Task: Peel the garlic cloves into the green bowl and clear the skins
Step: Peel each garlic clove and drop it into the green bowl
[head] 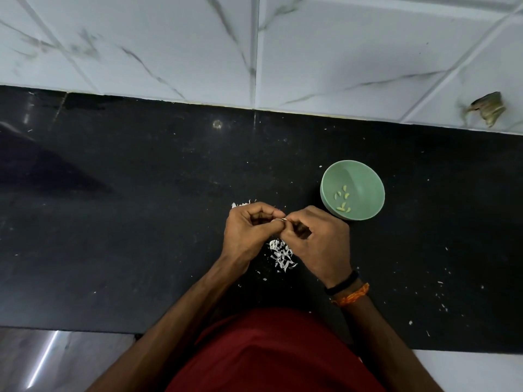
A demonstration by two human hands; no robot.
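Observation:
My left hand (249,230) and my right hand (317,239) meet above the black counter, and their fingertips pinch a small garlic clove (281,220) between them. Most of the clove is hidden by my fingers. A pile of white garlic skins (281,254) lies on the counter right below my hands, and a few more skins (240,204) show beyond my left hand. The green bowl (368,176) stands just to the right of my right hand, with several peeled cloves (343,200) in its bottom.
The black counter (141,207) runs left to right, its front edge near my body. A white marble-tiled wall (254,52) rises behind it. Small skin flecks (441,304) are scattered on the right of the counter. A brown patch (486,107) marks the wall at right.

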